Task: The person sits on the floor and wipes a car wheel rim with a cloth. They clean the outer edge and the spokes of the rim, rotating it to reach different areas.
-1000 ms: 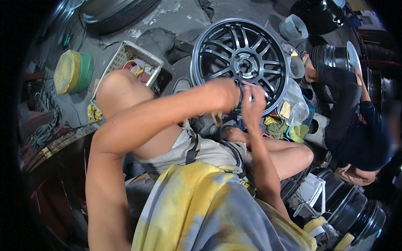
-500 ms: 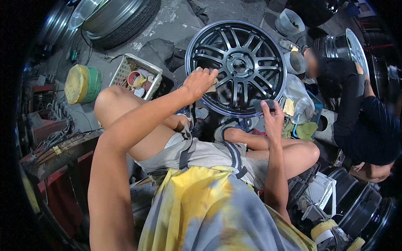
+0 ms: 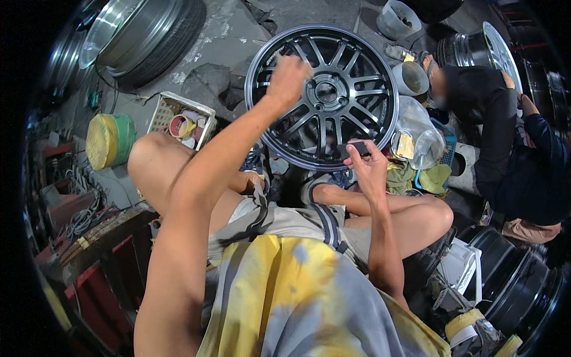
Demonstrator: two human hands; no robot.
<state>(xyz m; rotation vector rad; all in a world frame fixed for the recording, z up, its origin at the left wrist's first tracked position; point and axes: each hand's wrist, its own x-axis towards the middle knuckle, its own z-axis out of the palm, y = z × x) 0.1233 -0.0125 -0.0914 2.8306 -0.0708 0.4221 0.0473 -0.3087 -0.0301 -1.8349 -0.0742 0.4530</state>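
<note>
A dark grey multi-spoke car wheel rim [image 3: 324,113] with a polished outer lip lies face up in front of my legs. My left hand [image 3: 288,80] is over its upper left spokes, fingers curled and slightly blurred. What it holds, if anything, is hidden by the fingers. Near the rim's lower right edge, my right hand [image 3: 367,168] pinches a small black rectangular pad [image 3: 355,149] between thumb and fingers. The pad overlaps the near lip in view; I cannot tell whether it touches the metal.
Left of the rim stand a cream crate [image 3: 205,113] with tape rolls and a yellow-green tub [image 3: 110,141]. A tyre [image 3: 172,44] lies far left. On the right are a white bucket [image 3: 410,78], a plastic bag [image 3: 425,152], and a person in dark clothes [image 3: 523,160] beside another rim.
My left hand has moved away from me, up the left spokes; the tan piece seen in it before is hidden. The right hand with the black pad has shifted slightly left.
</note>
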